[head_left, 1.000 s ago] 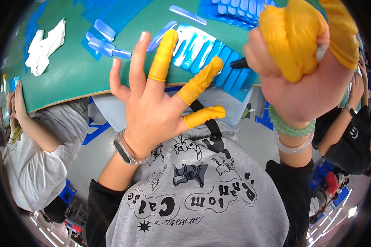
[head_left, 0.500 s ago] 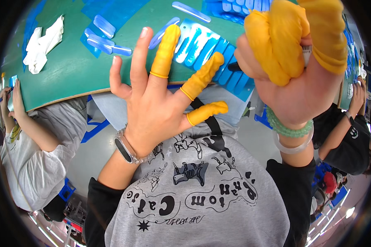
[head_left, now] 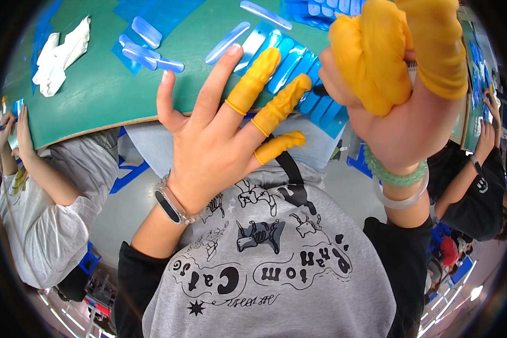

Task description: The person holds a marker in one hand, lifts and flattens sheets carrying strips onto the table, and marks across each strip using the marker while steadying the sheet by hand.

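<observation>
My left hand [head_left: 208, 127] hovers over the near table edge with its fingers spread and nothing in them. Yellow finger cots [head_left: 256, 79] cover its thumb, index and middle fingers. Below and beside the fingertips lies a blue sheet [head_left: 333, 125] bearing a row of long rounded strips [head_left: 290, 66]. Raised close to the camera, my right hand [head_left: 394, 112] is curled up, also with yellow finger cots [head_left: 372, 62]. A dark tip [head_left: 320, 90] pokes out on its left side and a small barcode label shows between the fingers; the rest of the held thing is hidden.
Loose clear-blue strips [head_left: 146, 32] lie on the green table [head_left: 107, 93], some near a crumpled white cloth or glove [head_left: 59, 59]. More blue pieces [head_left: 315, 11] sit at the far side. Co-workers' arms show at left [head_left: 48, 163] and right [head_left: 462, 174].
My left hand's middle and ring fingers have swung right, the middle fingertip now over the blue sheet. My right hand has shifted slightly left and stays curled.
</observation>
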`<state>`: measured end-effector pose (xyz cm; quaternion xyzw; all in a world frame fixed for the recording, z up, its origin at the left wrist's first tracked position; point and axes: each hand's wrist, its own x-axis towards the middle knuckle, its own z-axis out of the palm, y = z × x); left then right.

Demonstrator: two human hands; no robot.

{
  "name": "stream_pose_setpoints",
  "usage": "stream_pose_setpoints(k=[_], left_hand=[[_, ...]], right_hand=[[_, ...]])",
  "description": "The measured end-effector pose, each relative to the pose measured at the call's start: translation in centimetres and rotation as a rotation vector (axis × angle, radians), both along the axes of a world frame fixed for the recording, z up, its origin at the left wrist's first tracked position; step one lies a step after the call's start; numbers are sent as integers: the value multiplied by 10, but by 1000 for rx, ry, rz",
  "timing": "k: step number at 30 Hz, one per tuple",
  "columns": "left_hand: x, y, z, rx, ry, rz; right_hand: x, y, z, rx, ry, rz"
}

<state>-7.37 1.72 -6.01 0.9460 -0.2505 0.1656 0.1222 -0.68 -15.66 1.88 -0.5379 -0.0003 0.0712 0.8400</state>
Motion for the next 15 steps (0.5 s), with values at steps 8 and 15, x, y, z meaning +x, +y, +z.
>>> stream_pose_setpoints(k=[8, 15], left_hand=[[1, -6, 2, -25, 11, 64], [5, -12, 2, -80, -24, 72]], right_hand=[[10, 7, -1, -16, 69, -89], [14, -27, -28, 115, -233, 206]])
